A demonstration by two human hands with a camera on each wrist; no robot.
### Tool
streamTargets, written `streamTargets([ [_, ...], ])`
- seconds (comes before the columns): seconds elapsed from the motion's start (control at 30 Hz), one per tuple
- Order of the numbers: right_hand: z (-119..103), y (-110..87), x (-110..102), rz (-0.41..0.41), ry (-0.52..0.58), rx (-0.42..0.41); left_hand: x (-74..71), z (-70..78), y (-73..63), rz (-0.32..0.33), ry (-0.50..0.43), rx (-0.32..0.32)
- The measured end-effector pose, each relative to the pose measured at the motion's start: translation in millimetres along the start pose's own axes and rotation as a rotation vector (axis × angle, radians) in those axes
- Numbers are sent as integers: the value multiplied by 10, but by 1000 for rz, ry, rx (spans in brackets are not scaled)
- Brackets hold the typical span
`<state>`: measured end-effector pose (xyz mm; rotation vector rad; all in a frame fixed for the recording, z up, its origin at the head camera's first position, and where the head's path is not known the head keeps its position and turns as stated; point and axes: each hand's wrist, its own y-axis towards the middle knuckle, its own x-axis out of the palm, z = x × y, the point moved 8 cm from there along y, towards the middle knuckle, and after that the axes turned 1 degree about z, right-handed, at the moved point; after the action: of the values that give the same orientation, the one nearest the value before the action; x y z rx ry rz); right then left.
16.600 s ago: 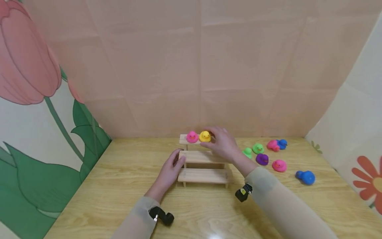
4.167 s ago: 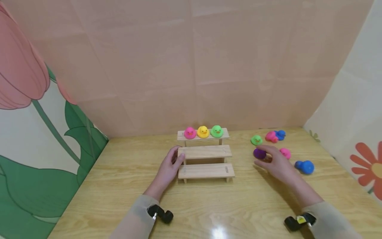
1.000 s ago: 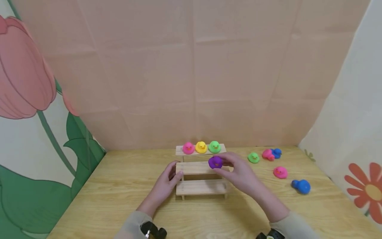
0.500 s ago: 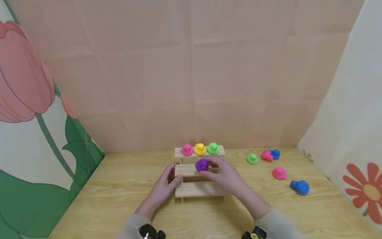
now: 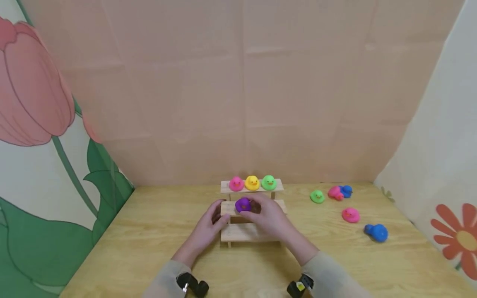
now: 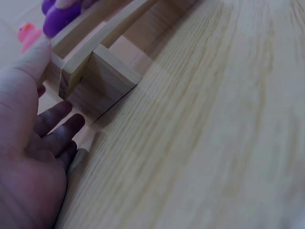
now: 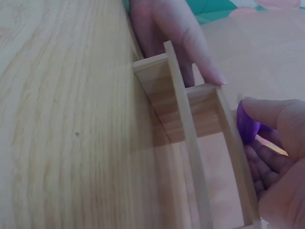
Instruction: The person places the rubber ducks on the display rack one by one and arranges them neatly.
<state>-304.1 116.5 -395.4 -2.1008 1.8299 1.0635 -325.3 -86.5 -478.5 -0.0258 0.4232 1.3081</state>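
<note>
A small three-step wooden shelf stands on the table. My left hand steadies it by its left end, thumb at the end of the middle step and fingers around the side. Between the thumb and fingers of my right hand is a purple rubber duck, at the left part of the middle step. In the right wrist view the purple duck is right at that step's surface. On the top step sit a pink duck, a yellow duck and a green duck, side by side.
To the right on the wood-grain table lie a green duck, a pink duck against a blue duck, another pink duck and a tipped blue duck. A pinkish backdrop rises behind the table.
Earlier, the yellow and green ducks were set on the top step and the purple duck was picked up from the right. In the last second it moved left along the middle step.
</note>
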Motion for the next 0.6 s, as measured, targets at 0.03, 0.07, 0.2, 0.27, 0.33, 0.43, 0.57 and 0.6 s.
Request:
streamTargets([
  [0.03,6,17,15,-2,-7,5,-3,1,1,0,-1,-5],
  [0.07,5,31,27,0,-14,6,-10,5,1,1,5,-6],
  [0.2,11,67,50,20,-14,33,-30,16,1,-1,18,-8],
  [0.27,5,78,64,28,-19,38,-41,20,-4,-3,22,-11],
  [0.33,-10,85,83,29,-38,37,-53,25,-14,-2,20,-14],
  [0.43,-40,93,104,29,-84,27,-61,42,-18,-2,15,-6],
  [0.57,-57,94,107,38,-132,13,-46,55,-8,-6,26,6],
  [0.6,-56,91,110,39,-138,9,-35,52,-8,-11,23,8],
])
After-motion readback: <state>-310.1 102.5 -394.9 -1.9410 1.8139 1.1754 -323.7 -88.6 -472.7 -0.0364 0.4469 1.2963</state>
